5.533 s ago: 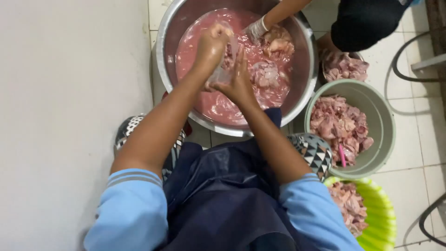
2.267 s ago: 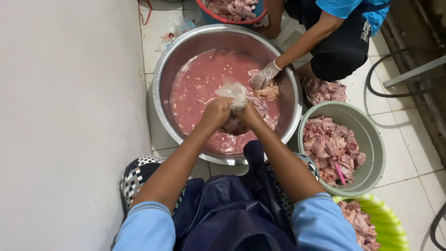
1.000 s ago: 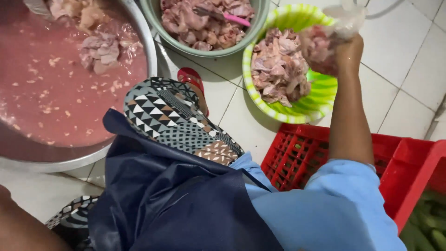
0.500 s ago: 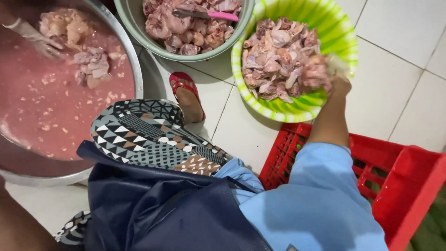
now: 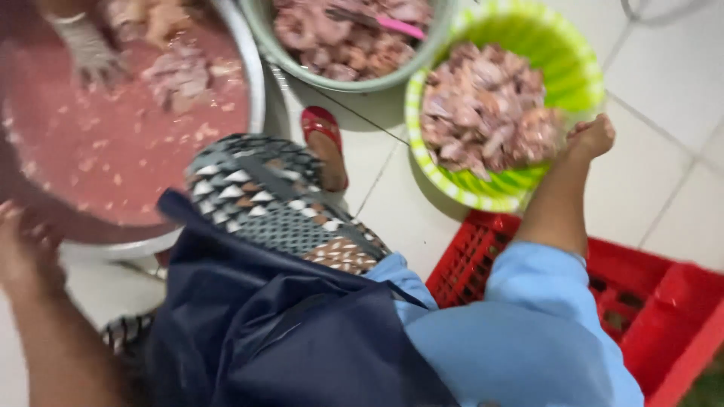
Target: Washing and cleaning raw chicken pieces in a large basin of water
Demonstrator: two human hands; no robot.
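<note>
Meat pieces (image 5: pixel 483 113): heaped in green basket (image 5: pixel 581 68); judged soft, wet, slippery, best scooped from beneath.
Right hand (image 5: pixel 592 138): at basket rim beside heap, fingers loosely curled, empty.
Left hand (image 5: pixel 26 249): near steel basin (image 5: pixel 253 83), blurred; grip cannot be told.
Hidden: basin, grey bowl (image 5: pixel 430 56) cropped; gloved co-worker hand (image 5: pixel 90 53) smeared.

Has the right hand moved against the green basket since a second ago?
Yes. The right hand came down from above the green basket to its near rim, beside the meat pieces; the bag it held is gone.
</note>
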